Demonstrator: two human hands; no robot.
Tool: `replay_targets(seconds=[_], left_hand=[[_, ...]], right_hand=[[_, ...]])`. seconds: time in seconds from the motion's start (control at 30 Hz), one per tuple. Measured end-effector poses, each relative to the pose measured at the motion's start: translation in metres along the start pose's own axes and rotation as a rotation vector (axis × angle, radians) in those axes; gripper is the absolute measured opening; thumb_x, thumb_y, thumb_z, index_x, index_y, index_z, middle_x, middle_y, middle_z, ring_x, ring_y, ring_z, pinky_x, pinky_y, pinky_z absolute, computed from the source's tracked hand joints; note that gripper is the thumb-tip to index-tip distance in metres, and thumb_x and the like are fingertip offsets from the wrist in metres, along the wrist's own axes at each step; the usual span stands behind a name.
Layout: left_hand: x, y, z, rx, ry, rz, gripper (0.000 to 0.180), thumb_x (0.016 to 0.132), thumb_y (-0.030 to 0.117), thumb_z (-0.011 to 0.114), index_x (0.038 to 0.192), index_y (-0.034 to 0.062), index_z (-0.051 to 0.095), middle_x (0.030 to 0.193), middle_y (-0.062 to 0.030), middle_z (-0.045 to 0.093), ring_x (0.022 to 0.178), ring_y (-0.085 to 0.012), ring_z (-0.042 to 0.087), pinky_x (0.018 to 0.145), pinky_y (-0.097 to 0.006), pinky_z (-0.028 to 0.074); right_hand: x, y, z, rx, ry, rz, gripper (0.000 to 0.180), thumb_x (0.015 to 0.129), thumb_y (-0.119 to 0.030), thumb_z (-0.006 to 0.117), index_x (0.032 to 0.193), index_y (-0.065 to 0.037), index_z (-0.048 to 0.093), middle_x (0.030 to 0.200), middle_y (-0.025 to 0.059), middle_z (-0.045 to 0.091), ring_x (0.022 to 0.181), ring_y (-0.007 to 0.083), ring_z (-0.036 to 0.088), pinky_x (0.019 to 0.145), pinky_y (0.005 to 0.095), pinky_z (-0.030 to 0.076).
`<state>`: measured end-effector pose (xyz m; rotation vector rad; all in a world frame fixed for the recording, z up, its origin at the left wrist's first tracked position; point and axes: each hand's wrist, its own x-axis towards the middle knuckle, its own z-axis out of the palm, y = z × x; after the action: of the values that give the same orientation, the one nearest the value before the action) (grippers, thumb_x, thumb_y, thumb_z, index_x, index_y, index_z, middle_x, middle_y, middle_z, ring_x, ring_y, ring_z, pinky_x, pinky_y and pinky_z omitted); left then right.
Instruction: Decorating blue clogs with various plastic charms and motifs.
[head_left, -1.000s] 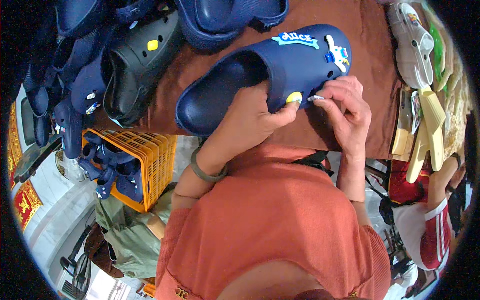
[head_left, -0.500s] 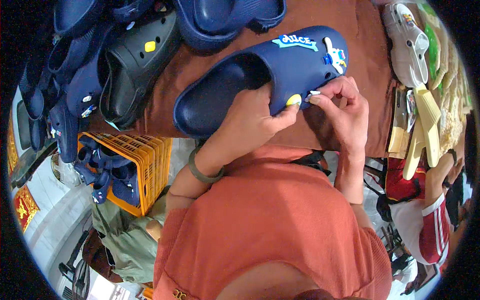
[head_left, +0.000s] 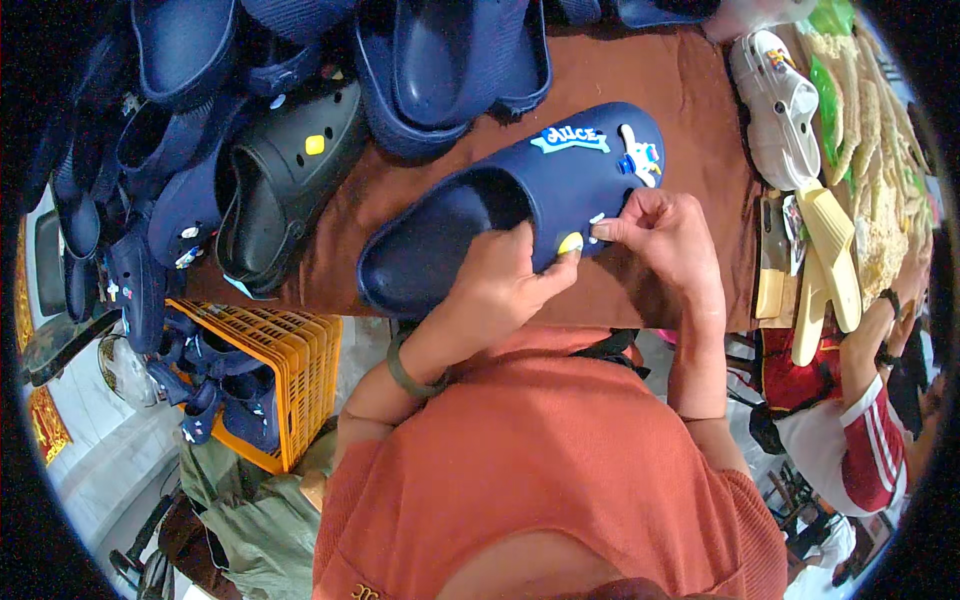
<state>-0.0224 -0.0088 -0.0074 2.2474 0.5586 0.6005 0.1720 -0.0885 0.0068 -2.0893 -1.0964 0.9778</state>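
Since the earlier frame, the right hand [head_left: 660, 240] has edged a small white charm [head_left: 597, 223] closer to the navy foam clog's [head_left: 555, 185] side, near the desk's [head_left: 690, 110] front edge. Its grip is nearly closed, pinching that charm, whose shape is partly covered. The left hand [head_left: 505, 277] clasps the clog's upper, thumb against a round yellow charm [head_left: 570, 243], fingers hidden inside. Navy foam clogs [head_left: 430, 60] at the desk's far edge are cut off.

We get moderate light, soft shadows across the orange shirt [head_left: 540, 450], fisheye bending toward the rim and speckled black corners.
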Motion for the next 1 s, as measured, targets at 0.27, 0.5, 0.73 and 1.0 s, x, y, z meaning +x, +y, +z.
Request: replay_targets(seconds=[0.27,0.5,0.73,1.0], left_hand=[[0.011,0.007,-0.002,-0.157,-0.026,-0.43,0.032,0.084,0.029,0.063,0.093,-0.0016,0.061,0.073,-0.0232,0.062,0.067,-0.0393,0.062,0.059,-0.043,0.048],[0.003,-0.005,0.008,-0.796,0.084,-0.345,0.036,0.092,0.034,0.056,0.099,-0.0009,0.063,0.07,-0.0147,0.062,0.063,-0.0174,0.059,0.06,-0.034,0.047],[0.002,0.002,-0.003,-0.519,0.065,-0.397,0.035,0.096,0.033,0.051,0.093,0.0005,0.062,0.067,-0.0138,0.059,0.061,-0.0194,0.057,0.056,-0.034,0.044],[0.0,-0.001,0.002,-0.427,0.105,-0.359,0.033,0.095,0.03,0.052,0.081,0.0008,0.058,0.065,-0.0207,0.056,0.059,-0.0365,0.058,0.051,-0.041,0.041]], right_hand=[[-0.012,0.008,0.015,0.172,0.176,-0.056,0.025,0.071,-0.02,0.079,0.068,-0.003,0.062,0.057,0.0025,0.057,0.058,0.0104,0.053,0.058,0.0281,0.043],[-0.018,-0.004,0.027,-0.147,0.459,-0.783,0.027,0.067,-0.02,0.079,0.09,-0.012,0.069,0.083,0.0019,0.059,0.076,0.0175,0.052,0.079,0.034,0.036],[-0.012,0.003,0.037,-0.251,0.43,-0.919,0.031,0.067,-0.02,0.076,0.097,-0.016,0.07,0.091,-0.0019,0.059,0.081,0.0185,0.051,0.081,0.0361,0.033],[-0.019,-0.002,0.049,-0.253,0.513,-0.857,0.028,0.066,-0.02,0.078,0.089,-0.012,0.066,0.088,0.0006,0.06,0.08,0.0198,0.053,0.081,0.0373,0.033]])
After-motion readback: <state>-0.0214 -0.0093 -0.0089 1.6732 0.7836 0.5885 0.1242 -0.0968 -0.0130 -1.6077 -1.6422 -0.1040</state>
